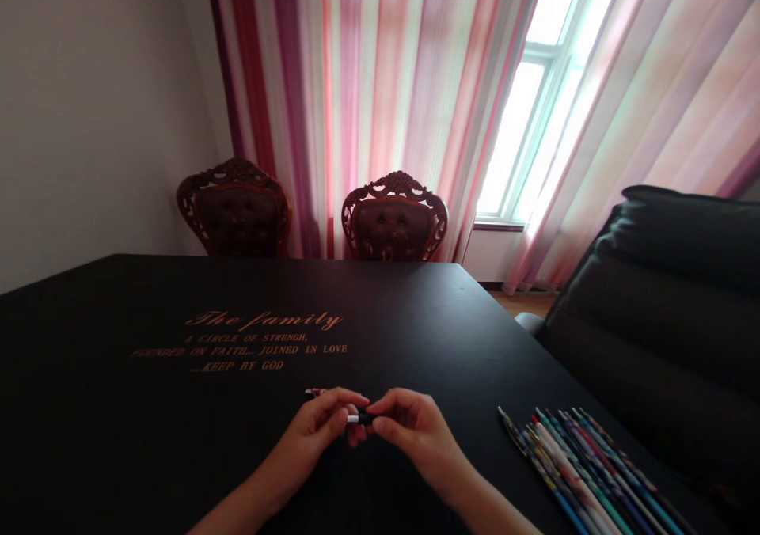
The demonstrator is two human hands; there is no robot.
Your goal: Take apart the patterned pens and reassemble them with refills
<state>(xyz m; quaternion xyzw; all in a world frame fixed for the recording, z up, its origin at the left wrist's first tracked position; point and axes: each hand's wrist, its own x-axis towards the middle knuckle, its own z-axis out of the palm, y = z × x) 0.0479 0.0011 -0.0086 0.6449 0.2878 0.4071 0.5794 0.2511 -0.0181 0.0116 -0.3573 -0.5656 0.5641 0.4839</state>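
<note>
My left hand (321, 428) and my right hand (409, 424) meet over the near middle of a black table (416, 321). Between their fingertips they hold a pen (356, 418); a short silver and dark piece of it shows between the fingers, and a thin end sticks out to the left behind my left hand. Both hands pinch it, fingers curled. Most of the pen is hidden by the fingers.
A row of several patterned pens (582, 472) lies at the table's near right. Gold lettering (255, 341) is printed on the tabletop. Two carved chairs (395, 218) stand at the far edge, a black leather chair (670, 297) at the right.
</note>
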